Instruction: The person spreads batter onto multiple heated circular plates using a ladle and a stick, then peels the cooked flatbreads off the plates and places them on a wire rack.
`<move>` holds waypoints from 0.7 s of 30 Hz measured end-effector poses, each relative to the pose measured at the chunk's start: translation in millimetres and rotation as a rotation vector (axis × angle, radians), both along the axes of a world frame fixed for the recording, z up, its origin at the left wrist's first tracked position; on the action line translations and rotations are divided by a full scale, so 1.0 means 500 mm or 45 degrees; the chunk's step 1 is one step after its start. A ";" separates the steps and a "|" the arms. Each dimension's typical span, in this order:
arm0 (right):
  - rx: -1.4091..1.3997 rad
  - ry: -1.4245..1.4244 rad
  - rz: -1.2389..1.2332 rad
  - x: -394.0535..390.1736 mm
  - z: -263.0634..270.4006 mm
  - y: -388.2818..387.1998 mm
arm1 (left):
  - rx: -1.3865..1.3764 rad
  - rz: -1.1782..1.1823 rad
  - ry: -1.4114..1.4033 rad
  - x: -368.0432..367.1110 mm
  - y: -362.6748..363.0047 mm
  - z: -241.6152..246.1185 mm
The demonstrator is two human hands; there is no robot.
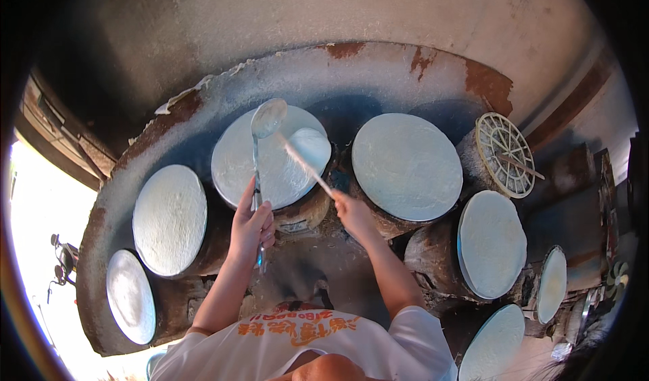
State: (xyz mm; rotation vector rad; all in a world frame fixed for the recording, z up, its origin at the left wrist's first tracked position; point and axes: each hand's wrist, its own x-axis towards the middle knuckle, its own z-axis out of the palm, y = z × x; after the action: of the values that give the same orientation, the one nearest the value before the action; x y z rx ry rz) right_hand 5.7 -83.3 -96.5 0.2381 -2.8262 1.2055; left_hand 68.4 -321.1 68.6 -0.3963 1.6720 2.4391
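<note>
My left hand [252,225] grips the handle of a metal ladle [269,118], its bowl above a round griddle coated with pale batter [243,163]. A thin wooden stick [307,165] is held in my right hand [353,218], and its far end points at the same griddle. On the right part of that griddle lies a rounder, whiter patch [310,148], partly behind the stick. Just to the right stands another griddle covered by a pale, thin round sheet [407,167]. Both hands are in front of the near rim of the griddles.
More round griddles with pale sheets curve around me, at left [170,220], far left [130,297], right [493,244] and lower right [494,345]. A round slatted rack [505,155] with a stick on it stands at the right. Behind runs a powdery, rust-patched ledge [400,67].
</note>
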 end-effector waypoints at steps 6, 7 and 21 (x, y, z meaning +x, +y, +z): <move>0.127 0.071 -0.327 0.023 -0.043 0.084 | 0.230 -0.042 -0.144 -0.088 0.013 0.038; 0.217 0.040 -0.262 0.012 -0.054 0.059 | 0.285 -0.045 -0.160 -0.117 0.008 0.020; 0.124 0.017 0.205 0.016 0.023 0.064 | 1.104 0.076 -0.494 -0.207 -0.048 -0.052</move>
State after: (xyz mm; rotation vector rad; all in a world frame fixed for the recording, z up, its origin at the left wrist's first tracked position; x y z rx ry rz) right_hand 13.6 -51.4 -85.2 0.4861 -2.9055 1.0879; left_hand -35.3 -345.0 42.5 -0.7053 0.3843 2.6049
